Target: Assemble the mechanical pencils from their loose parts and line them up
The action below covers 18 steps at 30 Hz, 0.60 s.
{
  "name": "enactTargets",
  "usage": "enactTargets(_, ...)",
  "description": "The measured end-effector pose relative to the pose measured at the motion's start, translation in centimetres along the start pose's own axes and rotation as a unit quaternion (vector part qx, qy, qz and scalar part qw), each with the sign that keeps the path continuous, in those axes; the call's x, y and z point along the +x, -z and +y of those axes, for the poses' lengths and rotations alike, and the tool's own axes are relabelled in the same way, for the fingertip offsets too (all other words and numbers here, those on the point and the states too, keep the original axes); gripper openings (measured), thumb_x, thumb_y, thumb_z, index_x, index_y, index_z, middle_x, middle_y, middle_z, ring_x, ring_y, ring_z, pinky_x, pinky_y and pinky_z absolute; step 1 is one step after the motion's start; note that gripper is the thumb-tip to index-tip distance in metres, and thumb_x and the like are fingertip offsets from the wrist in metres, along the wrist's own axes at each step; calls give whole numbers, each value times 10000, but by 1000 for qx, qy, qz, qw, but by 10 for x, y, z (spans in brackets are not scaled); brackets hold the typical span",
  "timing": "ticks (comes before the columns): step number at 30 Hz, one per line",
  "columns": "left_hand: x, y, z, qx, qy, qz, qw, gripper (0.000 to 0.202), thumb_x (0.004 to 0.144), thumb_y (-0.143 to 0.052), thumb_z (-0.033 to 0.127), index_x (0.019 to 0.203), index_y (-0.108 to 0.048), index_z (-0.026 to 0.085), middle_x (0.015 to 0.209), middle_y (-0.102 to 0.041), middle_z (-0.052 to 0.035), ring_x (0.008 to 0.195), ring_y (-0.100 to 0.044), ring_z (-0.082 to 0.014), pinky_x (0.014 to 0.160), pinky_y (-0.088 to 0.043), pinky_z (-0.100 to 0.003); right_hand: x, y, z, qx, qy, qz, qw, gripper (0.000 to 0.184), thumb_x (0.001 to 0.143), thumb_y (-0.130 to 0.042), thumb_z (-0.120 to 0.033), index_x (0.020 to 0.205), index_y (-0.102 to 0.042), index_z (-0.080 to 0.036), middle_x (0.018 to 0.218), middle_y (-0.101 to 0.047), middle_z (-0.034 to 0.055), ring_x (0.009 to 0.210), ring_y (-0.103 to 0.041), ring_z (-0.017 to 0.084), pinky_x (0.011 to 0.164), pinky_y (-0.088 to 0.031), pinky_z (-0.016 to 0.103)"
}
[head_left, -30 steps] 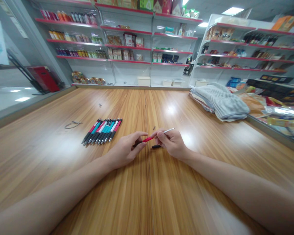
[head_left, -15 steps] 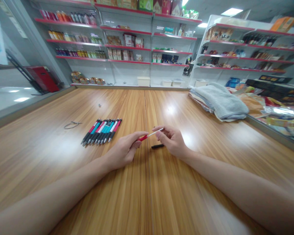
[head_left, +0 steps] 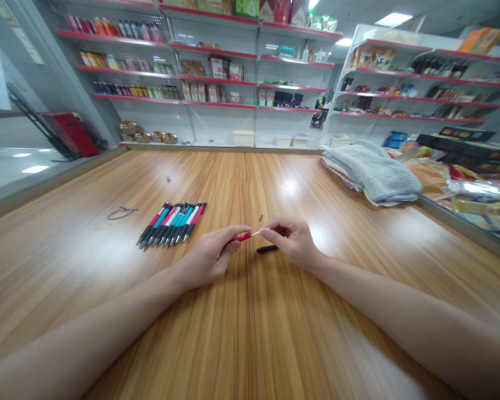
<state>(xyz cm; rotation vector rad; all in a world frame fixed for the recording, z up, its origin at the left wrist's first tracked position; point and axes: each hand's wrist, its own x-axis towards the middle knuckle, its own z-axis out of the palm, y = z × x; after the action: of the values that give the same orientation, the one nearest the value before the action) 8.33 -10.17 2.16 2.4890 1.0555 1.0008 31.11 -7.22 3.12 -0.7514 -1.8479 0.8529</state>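
Note:
My left hand [head_left: 211, 253] is closed around a red pen barrel [head_left: 244, 237]. A thin white refill [head_left: 255, 233] juts from the barrel's right end, and the thumb and fingers of my right hand [head_left: 290, 240] pinch it. Just below my right fingers, a black pen part [head_left: 266, 249] lies on the table, its right end close to the hand. A tiny dark piece, perhaps a spring [head_left: 261, 217], rests beyond my fingertips. To the left of my left hand, several red, white and teal pens [head_left: 173, 224] lie side by side, black grips toward me.
On the wooden table [head_left: 208, 339] lie a thin grey loop [head_left: 122, 213] and small bits [head_left: 168, 179] farther back. Folded cloths [head_left: 373, 172] are stacked at the right, near packaged goods [head_left: 479, 191]. Stocked shelves [head_left: 216, 82] stand behind the table.
My right fingers have moved down onto the refill and now pinch it closer to the barrel. The small dark piece behind them has come into view. My left hand stays put.

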Motion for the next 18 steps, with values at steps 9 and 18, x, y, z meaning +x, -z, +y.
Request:
enactTargets(9,2,-2,-1,-10,-21,-20,1000,299,962,-433,214,1244,-533,206,1090,-646,-76,974,-615,-171,854,-478,-285,1,2,0,-42,43,-31,998,218,854,-651,-356,813,-706,-148,706,-601,25,588,-480,90,532,-361,236)
enactTargets(18,4,-2,1,6,0,4,1000,159,949,-484,228,1066,-584,187,925,-647,-38,819,-595,-137,749,-438,-238,4,9,8,-102,16,91,990,277,937,-484,-332,883,-681,-144,712,-608,27,598,-500,102,556,-377,243)
